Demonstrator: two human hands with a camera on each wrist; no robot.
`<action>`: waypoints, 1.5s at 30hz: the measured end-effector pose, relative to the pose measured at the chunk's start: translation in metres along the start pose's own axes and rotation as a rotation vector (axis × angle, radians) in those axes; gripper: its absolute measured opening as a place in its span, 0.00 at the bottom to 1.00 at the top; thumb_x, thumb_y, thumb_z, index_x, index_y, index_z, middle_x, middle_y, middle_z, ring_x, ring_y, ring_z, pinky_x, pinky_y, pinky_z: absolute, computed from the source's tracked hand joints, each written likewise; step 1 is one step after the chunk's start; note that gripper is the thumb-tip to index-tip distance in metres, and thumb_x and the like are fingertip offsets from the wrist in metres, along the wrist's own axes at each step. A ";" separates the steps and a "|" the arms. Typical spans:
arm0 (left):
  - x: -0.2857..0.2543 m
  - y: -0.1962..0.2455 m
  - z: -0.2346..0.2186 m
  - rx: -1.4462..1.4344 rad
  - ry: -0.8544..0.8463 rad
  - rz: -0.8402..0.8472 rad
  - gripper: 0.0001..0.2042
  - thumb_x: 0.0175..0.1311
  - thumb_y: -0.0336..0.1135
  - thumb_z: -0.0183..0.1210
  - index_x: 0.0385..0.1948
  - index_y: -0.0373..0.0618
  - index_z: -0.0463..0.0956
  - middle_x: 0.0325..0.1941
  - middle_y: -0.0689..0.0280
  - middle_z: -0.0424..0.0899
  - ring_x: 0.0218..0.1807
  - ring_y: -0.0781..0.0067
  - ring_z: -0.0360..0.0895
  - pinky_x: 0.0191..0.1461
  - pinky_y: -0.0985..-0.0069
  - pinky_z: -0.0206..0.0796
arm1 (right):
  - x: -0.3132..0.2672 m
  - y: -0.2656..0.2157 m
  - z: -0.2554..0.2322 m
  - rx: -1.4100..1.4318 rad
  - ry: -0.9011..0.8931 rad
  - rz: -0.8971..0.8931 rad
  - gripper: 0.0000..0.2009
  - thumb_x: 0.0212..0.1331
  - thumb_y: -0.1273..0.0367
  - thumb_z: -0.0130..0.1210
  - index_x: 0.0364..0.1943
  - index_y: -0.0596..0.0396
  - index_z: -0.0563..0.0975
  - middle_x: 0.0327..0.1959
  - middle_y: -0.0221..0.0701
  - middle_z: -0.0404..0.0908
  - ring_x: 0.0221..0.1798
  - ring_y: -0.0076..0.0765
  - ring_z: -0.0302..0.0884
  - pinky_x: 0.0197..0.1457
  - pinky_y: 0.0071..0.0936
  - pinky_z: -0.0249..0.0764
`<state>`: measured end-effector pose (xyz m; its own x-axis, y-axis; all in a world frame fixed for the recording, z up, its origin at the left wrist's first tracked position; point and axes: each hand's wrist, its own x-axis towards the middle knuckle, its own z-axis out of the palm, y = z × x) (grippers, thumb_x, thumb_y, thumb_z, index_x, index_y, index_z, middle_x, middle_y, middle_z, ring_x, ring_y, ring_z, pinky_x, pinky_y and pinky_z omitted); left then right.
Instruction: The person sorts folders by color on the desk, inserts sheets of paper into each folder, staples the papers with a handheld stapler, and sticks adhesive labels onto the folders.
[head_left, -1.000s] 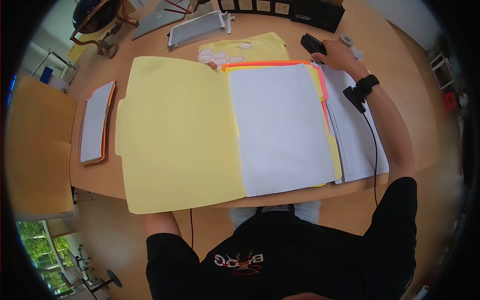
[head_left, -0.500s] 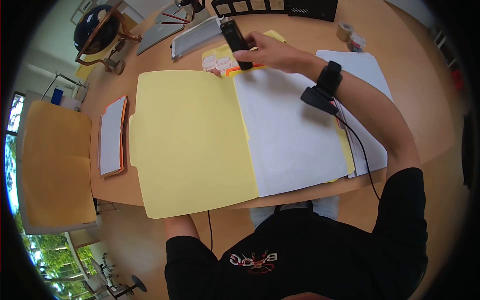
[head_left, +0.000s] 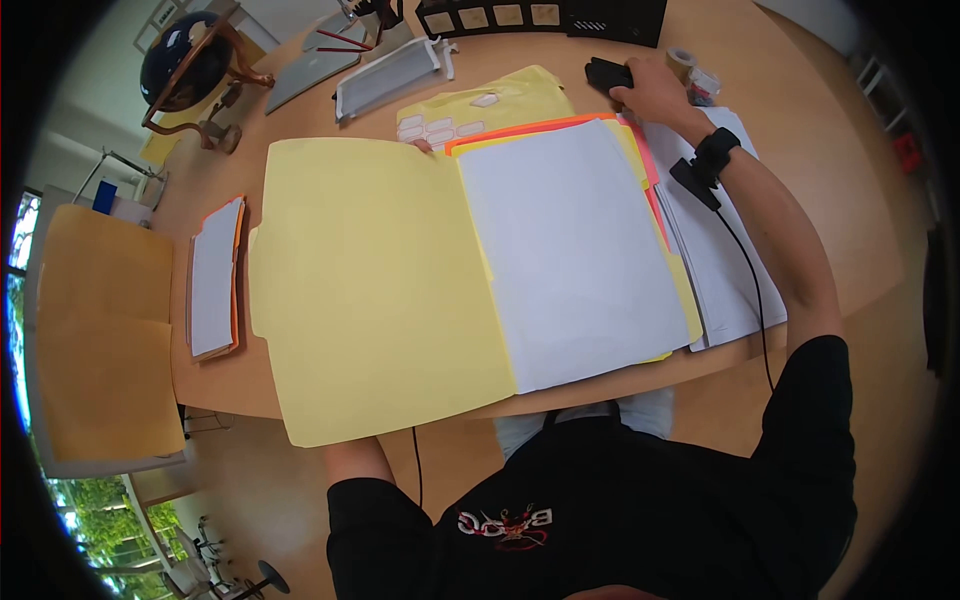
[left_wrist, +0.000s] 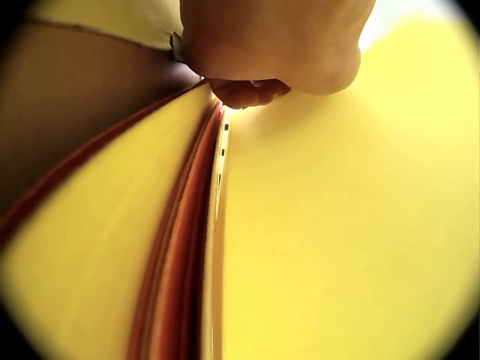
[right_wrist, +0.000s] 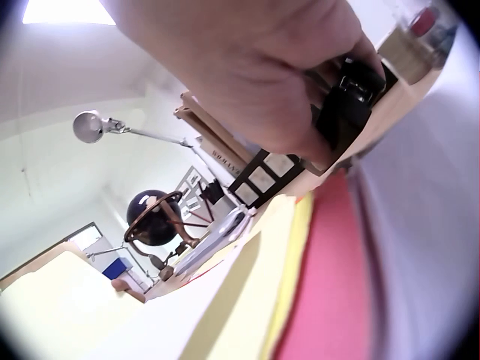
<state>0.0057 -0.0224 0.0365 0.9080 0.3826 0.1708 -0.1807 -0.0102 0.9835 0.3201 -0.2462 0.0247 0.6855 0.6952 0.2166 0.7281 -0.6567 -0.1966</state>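
A yellow file folder (head_left: 380,290) lies open, its left cover tilted up and white paper (head_left: 575,250) on its right side. Orange and pink folder edges stick out beneath the paper. My left hand (left_wrist: 277,45) is mostly hidden behind the raised cover; it grips the folder by its top edge near the fold, where only fingertips (head_left: 422,146) show in the head view. At the far right, beyond the stack, my right hand (head_left: 660,95) holds a black stapler (head_left: 607,75) low at the tabletop. The right wrist view shows fingers curled round the stapler.
White papers (head_left: 740,250) lie right of the folder. Behind it are a yellow envelope (head_left: 530,95) with labels and a clear zip pouch (head_left: 395,80). Tape rolls (head_left: 682,62) stand near the right hand. A thin folder stack (head_left: 217,285) and a globe (head_left: 180,60) are left.
The right hand carried the stapler left over the folder's top by half a second ago, then back to the far right. My left hand keeps its grip at the cover's top edge.
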 end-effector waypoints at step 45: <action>-0.020 -0.026 0.036 0.125 0.068 -0.284 0.21 0.63 0.29 0.65 0.56 0.35 0.69 0.36 0.64 0.87 0.36 0.81 0.83 0.41 0.84 0.74 | -0.023 -0.024 -0.071 0.313 -0.632 -0.199 0.18 0.62 0.64 0.59 0.52 0.59 0.79 0.44 0.37 0.85 0.43 0.34 0.81 0.46 0.29 0.76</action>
<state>0.0056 -0.0629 0.0098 0.8875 0.4469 -0.1122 0.1284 -0.0060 0.9917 0.2866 -0.2668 0.0928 0.3430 0.8909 -0.2977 0.7419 -0.4513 -0.4959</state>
